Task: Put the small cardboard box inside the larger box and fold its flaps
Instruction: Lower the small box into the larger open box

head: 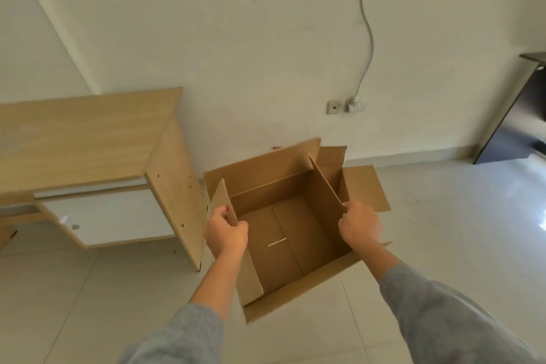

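Note:
A large brown cardboard box (283, 233) sits open on the tiled floor, and its inside is bare down to the bottom seam. My left hand (226, 233) grips the upright left flap (224, 201) by its near edge. Over on the other side, the upright right flap (328, 183) is held near its front corner by my right hand (359, 226). The far flap stands up toward the wall and another flap lies flat outward at the right. No small box is in view.
A light wooden desk (88, 139) with a white drawer stands to the left, its side panel close to the box. The white wall with a socket (354, 105) and a hanging cable is behind. A dark doorway (520, 115) opens at the right.

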